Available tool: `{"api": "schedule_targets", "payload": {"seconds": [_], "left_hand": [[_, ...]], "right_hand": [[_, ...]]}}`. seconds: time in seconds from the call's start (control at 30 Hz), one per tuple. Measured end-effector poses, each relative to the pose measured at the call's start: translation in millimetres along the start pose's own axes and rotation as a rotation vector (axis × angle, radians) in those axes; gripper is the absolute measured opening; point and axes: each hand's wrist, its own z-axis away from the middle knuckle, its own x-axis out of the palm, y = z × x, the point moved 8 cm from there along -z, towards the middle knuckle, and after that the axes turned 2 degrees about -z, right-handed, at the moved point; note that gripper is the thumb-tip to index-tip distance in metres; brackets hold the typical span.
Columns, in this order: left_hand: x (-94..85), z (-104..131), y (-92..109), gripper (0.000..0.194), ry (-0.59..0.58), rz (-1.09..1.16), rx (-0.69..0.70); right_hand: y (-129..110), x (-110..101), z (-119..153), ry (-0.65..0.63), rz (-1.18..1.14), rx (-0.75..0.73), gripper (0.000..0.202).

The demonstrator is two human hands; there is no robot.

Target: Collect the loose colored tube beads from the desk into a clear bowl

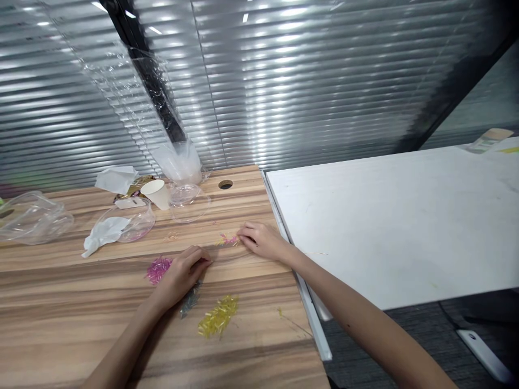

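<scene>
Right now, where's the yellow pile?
In the head view, the yellow pile lies on the wooden table, below centre, just right of the grey pile.

Bright glare streaks the blinds (284, 92); the upper right corner is dark.

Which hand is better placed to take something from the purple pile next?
Probably the left: your left hand is right beside the purple pile, partly hiding it from view. Your right hand is farther off, by the pink and yellow bits.
</scene>
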Motion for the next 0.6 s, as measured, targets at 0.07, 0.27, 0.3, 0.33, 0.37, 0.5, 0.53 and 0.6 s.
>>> {"api": "schedule_targets", "payload": {"seconds": [0.07,0.27,0.3,0.33,0.37,0.5,0.53,0.6], "left_hand": [[0.2,-0.1,0.3,0.015,-0.006,-0.003,-0.005],[1.0,0.5,0.5,0.015,-0.023,0.001,-0.011],[1.3,0.6,0.6,0.015,-0.025,-0.001,-0.008],[1.6,0.5,0.5,0.016,-0.024,-0.003,-0.005],[1.7,0.4,0.5,0.016,-0.022,-0.005,-0.001],[2.8,0.2,-0.9,0.015,-0.019,-0.007,0.003],[3.2,0.3,-1.3,0.014,-0.022,-0.005,0.001],[3.6,0.5,-1.9,0.014,-0.025,-0.001,0.000]], "right_hand": [[0.2,0.1,0.3,0.004,0.001,-0.001,0.023],[0.6,0.5,0.6,0.015,0.008,-0.007,0.022],[0.7,0.4,0.5,0.018,0.006,-0.008,0.022],[0.7,0.4,0.5,0.021,0.003,-0.009,0.021],[0.6,0.3,0.5,0.024,0.001,-0.012,0.022],[-0.5,-0.2,0.2,0.035,0.001,-0.028,0.022],[-0.8,-0.3,0.1,0.035,0.004,-0.029,0.022],[-1.0,-0.6,-0.1,0.034,0.011,-0.028,0.022]]}}
